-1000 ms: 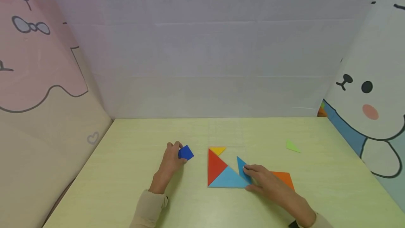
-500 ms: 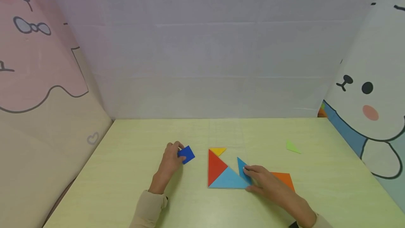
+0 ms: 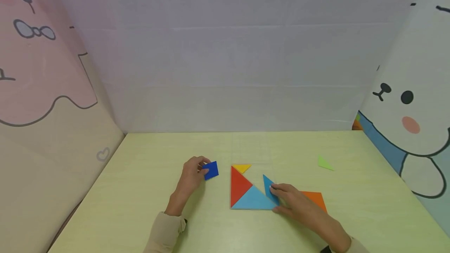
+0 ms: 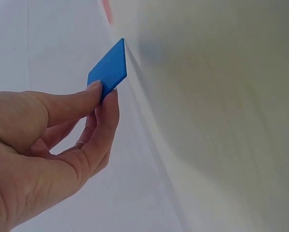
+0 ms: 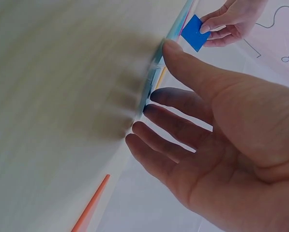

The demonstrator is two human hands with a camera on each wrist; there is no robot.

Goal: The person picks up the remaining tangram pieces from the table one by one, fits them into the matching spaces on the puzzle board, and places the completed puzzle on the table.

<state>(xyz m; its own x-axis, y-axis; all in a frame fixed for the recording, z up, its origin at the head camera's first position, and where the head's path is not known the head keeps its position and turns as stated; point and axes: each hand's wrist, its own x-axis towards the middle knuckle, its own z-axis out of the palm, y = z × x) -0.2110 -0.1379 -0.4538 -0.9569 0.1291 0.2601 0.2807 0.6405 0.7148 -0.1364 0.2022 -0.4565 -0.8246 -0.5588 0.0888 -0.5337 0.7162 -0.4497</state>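
In the head view my left hand (image 3: pixel 191 173) pinches a dark blue square tangram piece (image 3: pixel 211 170) between thumb and fingers. The left wrist view has this square (image 4: pixel 110 67) raised and tilted above the fingertips. My right hand (image 3: pixel 299 202) rests its fingertips on a pointed blue piece (image 3: pixel 268 187), which it partly hides. Its thumb tip lies at the right corner of a light blue triangle (image 3: pixel 254 199). Joined to that triangle is a red triangle (image 3: pixel 240 187), and a small yellow triangle (image 3: pixel 242 168) sits at the red one's top.
An orange piece (image 3: pixel 315 199) lies partly behind the right hand and wrist. Farther right on the pale table (image 3: pixel 147 147) is a small green triangle (image 3: pixel 325 163). A white sheet (image 3: pixel 228 69) stands behind the table, with cartoon-printed sheets at both sides.
The blue square has turned in my left fingers and shifted slightly to the right, with the hand following a little. My right hand stays in place on the pointed blue piece.
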